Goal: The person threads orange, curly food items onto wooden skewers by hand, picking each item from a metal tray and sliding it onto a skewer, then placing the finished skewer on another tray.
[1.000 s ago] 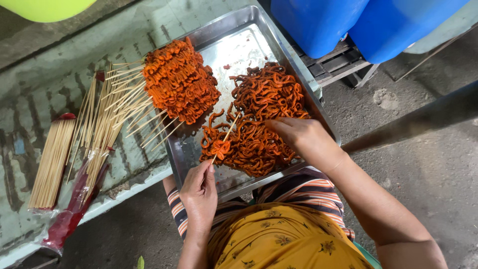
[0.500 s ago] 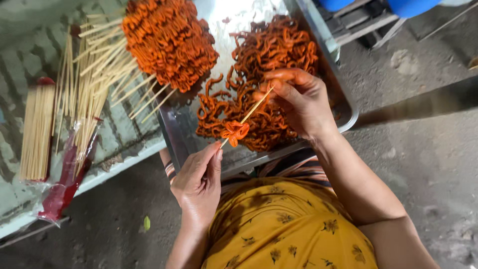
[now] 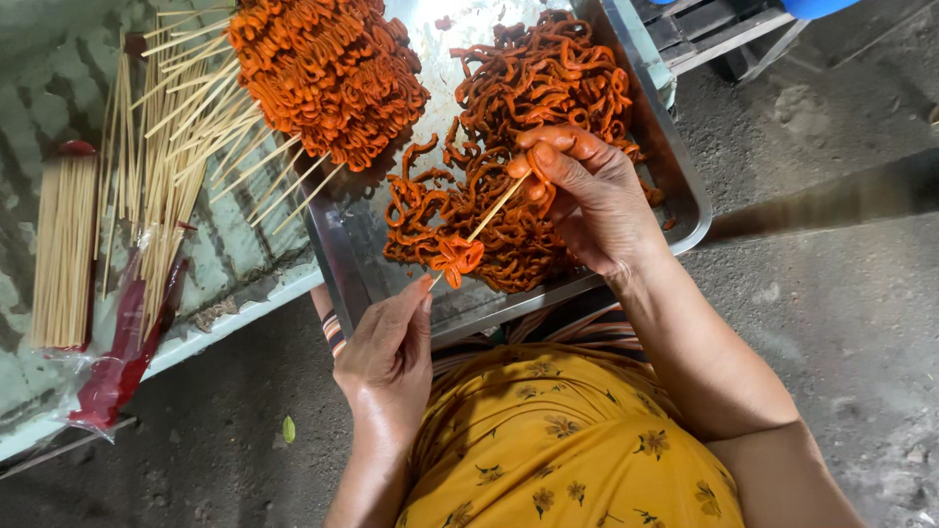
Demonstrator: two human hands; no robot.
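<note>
Orange strip (image 3: pixel 458 258) slid further down skewer (image 3: pixel 486 217), right hand (image 3: pixel 597 200) shifted along it

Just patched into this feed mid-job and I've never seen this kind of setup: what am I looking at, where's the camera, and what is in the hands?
There is no machine here: a person works with two bare hands, filmed by one camera on their head looking down. On the table sits a metal tray with loose orange-red curled strips and a pile of finished skewers. Bare bamboo sticks lie to the side. The left hand pinches the lower end of a thin skewer with a strip piece threaded on it. The right hand fingers grip its upper end.
</note>
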